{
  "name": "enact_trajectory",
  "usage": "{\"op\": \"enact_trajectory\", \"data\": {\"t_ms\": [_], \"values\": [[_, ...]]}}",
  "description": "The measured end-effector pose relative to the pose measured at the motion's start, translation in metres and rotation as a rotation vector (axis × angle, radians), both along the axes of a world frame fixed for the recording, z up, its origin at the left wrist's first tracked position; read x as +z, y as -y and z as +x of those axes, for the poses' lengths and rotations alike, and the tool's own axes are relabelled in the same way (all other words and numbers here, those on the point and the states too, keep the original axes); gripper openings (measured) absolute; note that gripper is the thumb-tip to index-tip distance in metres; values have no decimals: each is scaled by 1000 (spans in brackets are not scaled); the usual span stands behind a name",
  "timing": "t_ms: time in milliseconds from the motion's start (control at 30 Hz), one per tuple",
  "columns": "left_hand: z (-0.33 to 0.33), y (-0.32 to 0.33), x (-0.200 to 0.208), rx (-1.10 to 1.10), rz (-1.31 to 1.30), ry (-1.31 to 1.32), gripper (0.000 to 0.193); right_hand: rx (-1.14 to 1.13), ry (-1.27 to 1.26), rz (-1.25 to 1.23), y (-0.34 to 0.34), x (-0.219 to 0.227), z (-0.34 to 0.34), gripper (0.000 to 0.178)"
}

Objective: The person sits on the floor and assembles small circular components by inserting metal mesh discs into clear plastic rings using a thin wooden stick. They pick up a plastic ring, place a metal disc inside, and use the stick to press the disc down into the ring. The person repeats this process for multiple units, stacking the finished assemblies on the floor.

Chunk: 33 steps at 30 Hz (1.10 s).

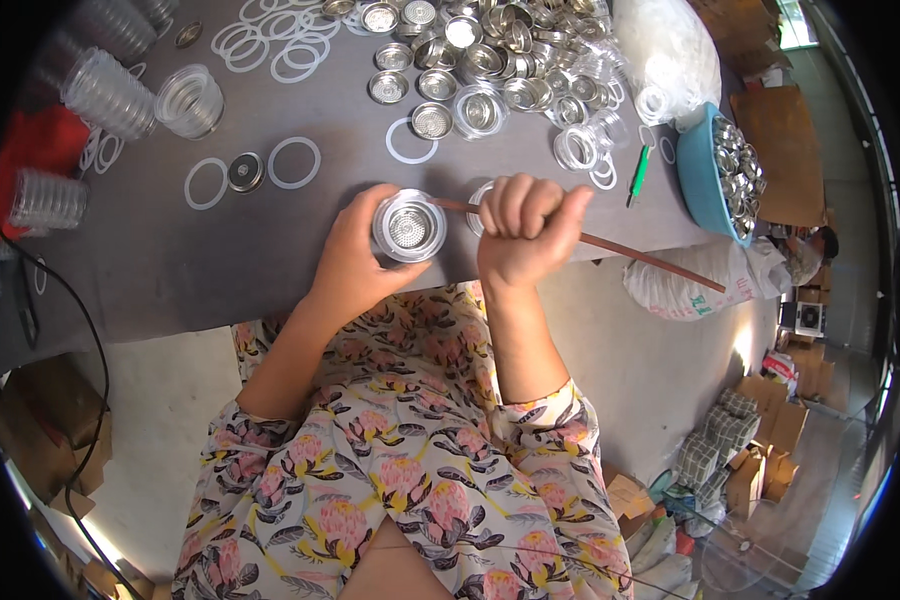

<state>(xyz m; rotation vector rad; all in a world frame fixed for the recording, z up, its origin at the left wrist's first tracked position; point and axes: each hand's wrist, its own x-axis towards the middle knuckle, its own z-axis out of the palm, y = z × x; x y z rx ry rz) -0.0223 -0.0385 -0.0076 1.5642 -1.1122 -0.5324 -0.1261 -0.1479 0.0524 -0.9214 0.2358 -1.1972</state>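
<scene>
Clear plastic cap (408,226) with a perforated metal disc showing inside it; the disc looks seated, so this piece is judged partly worked, though whether it is fully home cannot be told. Left hand (355,235) curls narrowly around the cap's left side and lower edge, holding it over the near part of the tabletop (170,270). Right hand (530,225) is closed in a fist on a brown stick (655,264), just right of the cap; the stick's near tip reaches the cap's upper right rim, contact not confirmed. The cap thus lies between the two hands, in the left one's grip. A second clear piece (476,205) sits partly hidden behind the right fist. Plenty appears left: a heap of metal cups (515,60) lies loose beyond the hands, with white rings (319,165) lying flat to the left. Stacked clear caps (188,105) stand farther left; whether finished, cannot tell. Blue tub (703,180) at right holds more metal parts; green-handled tool (638,175) lies beside it, unheld.
</scene>
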Motion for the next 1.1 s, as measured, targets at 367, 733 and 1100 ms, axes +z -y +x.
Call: {"op": "enact_trajectory", "data": {"t_ms": [367,733,1100], "values": [[50,37,65,-130,304,954,69,-31,-87,173,-11,-23,-7,57],[57,40,82,-157,470,813,60,-31,-109,181,-12,-32,-12,58],[40,-1,52,-86,228,669,67,-5,220,144,-14,6,-10,58]]}}
